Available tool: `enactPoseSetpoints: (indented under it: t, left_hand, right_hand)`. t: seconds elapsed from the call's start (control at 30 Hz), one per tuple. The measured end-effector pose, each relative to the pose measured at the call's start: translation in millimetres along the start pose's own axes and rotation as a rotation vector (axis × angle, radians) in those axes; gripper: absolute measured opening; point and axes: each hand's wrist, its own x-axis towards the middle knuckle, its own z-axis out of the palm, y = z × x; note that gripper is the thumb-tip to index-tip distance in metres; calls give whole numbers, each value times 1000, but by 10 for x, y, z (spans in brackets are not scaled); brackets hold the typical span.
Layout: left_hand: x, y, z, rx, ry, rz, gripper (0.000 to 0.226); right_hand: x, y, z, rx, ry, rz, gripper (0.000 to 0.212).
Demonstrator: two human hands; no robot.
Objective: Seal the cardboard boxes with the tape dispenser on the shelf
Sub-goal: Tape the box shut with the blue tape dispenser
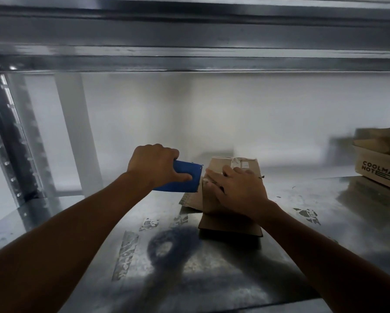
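Note:
A small brown cardboard box point(241, 163) stands on the metal shelf point(212, 263) in the middle of the view. My right hand point(239, 188) lies flat on its top with the fingers spread, pressing the flaps down. My left hand point(153, 166) grips a blue tape dispenser point(185, 179) just left of the box, its toothed edge close to the box's upper left corner. One loose flap point(190, 199) sticks out low on the box's left side.
An open cardboard box printed "COOLMAN" point(379, 163) sits at the far right of the shelf. A perforated steel upright point(13, 141) rises at the left, and the upper shelf's beam point(189, 41) runs overhead. A white wall lies behind.

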Motion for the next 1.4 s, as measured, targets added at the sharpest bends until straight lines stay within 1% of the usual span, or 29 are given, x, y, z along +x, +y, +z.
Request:
enactPoseSetpoints:
  t: [0.23, 0.37, 0.5, 0.6, 0.67, 0.73, 0.8, 0.9, 1.0, 1.07, 1.13, 1.2, 1.3, 1.33, 1.4]
  left_hand:
    - [-1, 86, -76, 53, -30, -32, 58]
    - [4, 164, -145, 84, -48, -18, 53]
    - [-8, 184, -164, 106, -78, -40, 56]
    - [-50, 241, -157, 103, -68, -56, 56]
    - [-98, 251, -111, 98, -68, -63, 52]
    - [-192, 159, -43, 107, -94, -117, 44]
    - [-310, -17, 27, 77, -97, -193, 49]
    - [-419, -170, 61, 29, 9, -281, 60]
    - [-476, -157, -54, -27, 105, -316, 63]
    - [-554, -160, -110, -81, 141, -329, 63]
    - [-642, -209, -159, -100, 166, -342, 61]
    - [-732, -271, -206, -107, 195, -339, 57]
    - [-845, -322, -254, -125, 267, -329, 56]
    - [-868, -327, -258, -124, 282, -325, 56]
    - [-911, -325, -241, -129, 281, -320, 56]
  right_hand:
    - [73, -74, 41, -15, -32, 50, 70]
    - [82, -153, 34, -43, -81, 67, 61]
    - [94, -213, -25, -26, -121, 82, 66]
    - [81, -222, -49, -31, -152, 81, 56]
    - [63, -239, -74, -29, -167, 78, 53]
    - [9, -249, -112, 1, -159, 93, 52]
    - [-68, -250, -140, 18, -141, 98, 51]
    - [-102, -223, -178, -17, -152, 56, 49]
    - [-41, -164, -263, 79, -220, 10, 50]
    - [-3, -107, -328, 174, -277, -55, 65]
    - [21, -55, -380, 201, -325, -144, 78]
    - [43, -27, -379, 156, -341, -235, 81]
    - [104, 1, -324, 86, -304, -305, 75]
    - [130, 10, -306, 82, -281, -314, 69]
    - [178, 28, -284, 109, -247, -322, 50]
